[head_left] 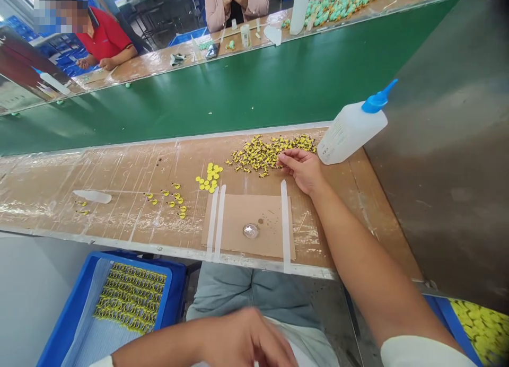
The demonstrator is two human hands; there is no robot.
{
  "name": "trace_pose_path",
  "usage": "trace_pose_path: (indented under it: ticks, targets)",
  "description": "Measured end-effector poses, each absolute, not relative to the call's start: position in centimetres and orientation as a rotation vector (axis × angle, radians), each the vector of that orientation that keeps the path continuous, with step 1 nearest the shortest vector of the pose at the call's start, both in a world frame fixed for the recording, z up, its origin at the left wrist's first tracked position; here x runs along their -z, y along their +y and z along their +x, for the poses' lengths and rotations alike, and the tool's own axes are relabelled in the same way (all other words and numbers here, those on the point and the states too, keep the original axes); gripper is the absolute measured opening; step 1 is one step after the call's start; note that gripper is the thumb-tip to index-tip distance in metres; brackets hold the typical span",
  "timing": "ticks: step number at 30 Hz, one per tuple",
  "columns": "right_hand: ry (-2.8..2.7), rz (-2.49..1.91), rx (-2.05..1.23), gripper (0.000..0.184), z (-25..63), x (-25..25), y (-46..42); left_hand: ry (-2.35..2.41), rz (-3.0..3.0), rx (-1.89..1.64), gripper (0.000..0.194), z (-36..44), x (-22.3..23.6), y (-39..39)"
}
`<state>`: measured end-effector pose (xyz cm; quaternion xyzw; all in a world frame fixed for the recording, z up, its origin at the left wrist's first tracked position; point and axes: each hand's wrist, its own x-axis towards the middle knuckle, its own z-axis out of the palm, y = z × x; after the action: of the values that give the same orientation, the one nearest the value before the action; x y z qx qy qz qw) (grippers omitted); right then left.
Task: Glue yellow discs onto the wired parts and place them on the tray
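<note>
Right hand (301,171) lies open, fingertips touching loose yellow parts (258,156) on the tabletop (186,163); left hand (247,339), blurred below the edge, could be open or closed.

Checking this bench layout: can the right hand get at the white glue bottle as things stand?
Probably yes. The right hand rests on the bench close beside the white glue bottle, and nothing appears to stand between them. The yellow pieces lie on the hand's far side.
</note>
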<state>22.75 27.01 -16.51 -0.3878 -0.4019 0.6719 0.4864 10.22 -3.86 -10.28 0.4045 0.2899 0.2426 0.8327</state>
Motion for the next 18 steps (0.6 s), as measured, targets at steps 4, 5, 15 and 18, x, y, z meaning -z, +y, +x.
trace_pose_path:
  ticks: [4,5,15,18]
  targets:
    - [-0.941,-0.920,-1.589,0.040,22.6,16.7,27.1,0.788,0.310,-1.085,0.025,8.9,9.2,-3.0]
    - [-0.934,-0.906,-1.570,0.038,22.6,16.8,27.1,0.805,0.236,-1.185,0.025,8.7,9.1,-2.7]
    - [-0.978,-0.942,-1.596,0.041,23.2,16.4,26.7,0.932,0.062,-1.400,0.023,7.9,8.9,-2.1]
    - [-1.102,-0.928,-1.586,0.041,23.1,16.3,26.5,0.984,0.059,-1.454,0.023,7.6,9.1,-1.9]
